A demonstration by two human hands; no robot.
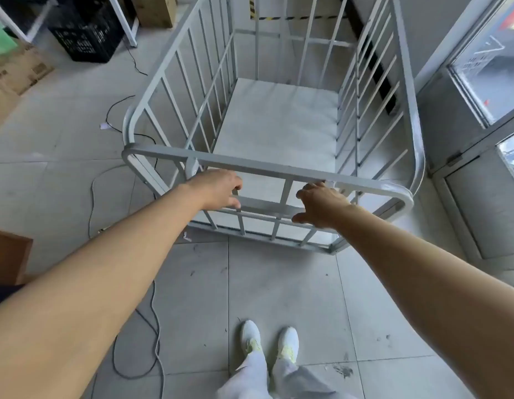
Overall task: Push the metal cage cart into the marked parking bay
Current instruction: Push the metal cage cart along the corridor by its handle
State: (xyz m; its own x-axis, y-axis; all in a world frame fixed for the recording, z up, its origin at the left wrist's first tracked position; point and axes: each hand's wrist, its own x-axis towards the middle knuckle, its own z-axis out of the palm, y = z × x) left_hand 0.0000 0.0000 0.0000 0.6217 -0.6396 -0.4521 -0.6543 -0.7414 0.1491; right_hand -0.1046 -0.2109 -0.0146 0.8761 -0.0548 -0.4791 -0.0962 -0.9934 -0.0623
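Reaching out, left hand [218,189] and right hand [319,205] are both loose and holding nothing, just short of the cart [279,122] rail. Cart's nose sits near the striped floor tape [279,18], so parking looks nearly done.

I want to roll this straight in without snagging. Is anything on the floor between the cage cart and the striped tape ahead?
Nothing visible blocks it. Seen through the cage cart bars, the floor up to the yellow-black tape looks bare. The cables and black crate lie off to the left.
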